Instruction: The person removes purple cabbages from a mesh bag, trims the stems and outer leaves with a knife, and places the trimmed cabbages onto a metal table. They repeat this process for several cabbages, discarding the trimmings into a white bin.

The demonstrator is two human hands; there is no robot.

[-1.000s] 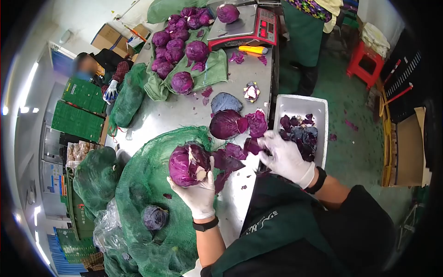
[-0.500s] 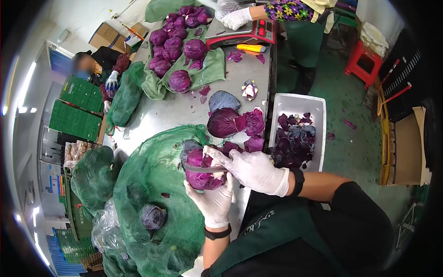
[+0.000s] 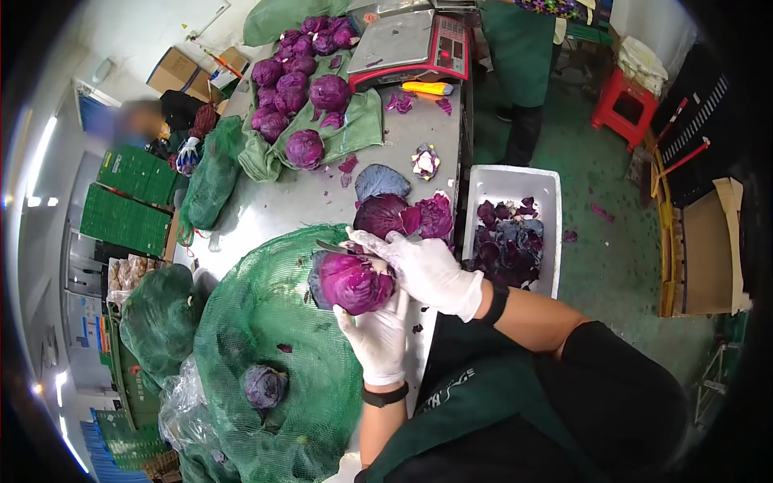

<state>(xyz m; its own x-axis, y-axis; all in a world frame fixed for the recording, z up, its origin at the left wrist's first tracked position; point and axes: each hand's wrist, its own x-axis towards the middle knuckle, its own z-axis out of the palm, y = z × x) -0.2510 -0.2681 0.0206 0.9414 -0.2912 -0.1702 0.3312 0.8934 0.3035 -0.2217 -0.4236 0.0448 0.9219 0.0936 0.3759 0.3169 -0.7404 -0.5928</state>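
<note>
A red cabbage (image 3: 354, 282) rests in my left hand (image 3: 380, 338), whose gloved fingers cup it from below and the right. My right hand (image 3: 435, 274), also in a white glove, grips a knife; its handle is hidden in the fist. The knife blade (image 3: 345, 250) lies along the far top side of the cabbage. A dull outer leaf (image 3: 315, 282) hangs at the cabbage's left side. Just beyond my hands, loose purple leaves (image 3: 382, 214) lie on the metal table (image 3: 403, 133). Below and left spreads a green mesh sack (image 3: 233, 346) with another cabbage (image 3: 265, 386) on it.
A white bin (image 3: 550, 233) of leaf scraps stands to the right. Farther back are several cabbages (image 3: 304, 150) on green sacking, a scale (image 3: 394, 44) and a yellow-handled tool (image 3: 427, 88). One person stands beyond the scale; another is at the left. A red stool (image 3: 624, 105) sits far right.
The knife has shifted from across the cabbage's near face to its far top edge. The cabbage is turned, showing more purple surface. The co-worker's gloved hand has left the scale.
</note>
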